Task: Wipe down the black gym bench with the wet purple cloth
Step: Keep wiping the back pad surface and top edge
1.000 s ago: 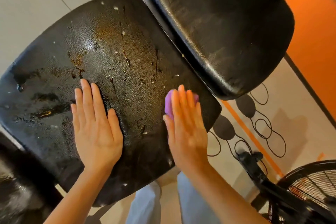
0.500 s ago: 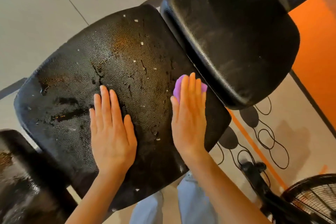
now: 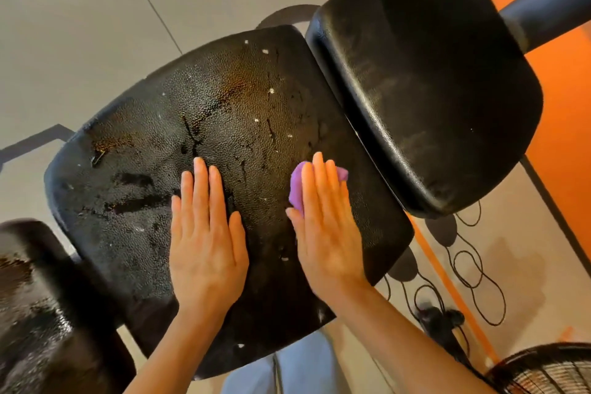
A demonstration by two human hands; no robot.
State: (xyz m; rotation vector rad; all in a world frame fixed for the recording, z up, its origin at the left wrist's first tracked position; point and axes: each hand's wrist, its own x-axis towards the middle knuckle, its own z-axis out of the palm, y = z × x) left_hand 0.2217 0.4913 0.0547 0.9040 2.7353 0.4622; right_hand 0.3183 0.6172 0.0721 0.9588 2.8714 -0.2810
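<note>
Bench seat pad [image 3: 224, 112] mid-frame: flat right hand [image 3: 326, 227] pressed purple cloth [image 3: 295, 189]; flat left hand [image 3: 208, 240] braced; overlapping strokes advisable.

Left hand [image 3: 206, 245] lying flat on middle of worn black textured gym bench pad [image 3: 153, 150], toward near edge. Right hand [image 3: 326, 233] lying flat beside it, near pad's right edge, pressing crumpled purple cloth [image 3: 296, 187] under fingers. Smooth black cushion [image 3: 425, 86] sitting just beyond pad's right edge. Another black pad [image 3: 38, 313] lying off near-left corner. Black coiled cord [image 3: 470, 269] and black wire fan guard [image 3: 550, 371] lying on floor to right.
</note>
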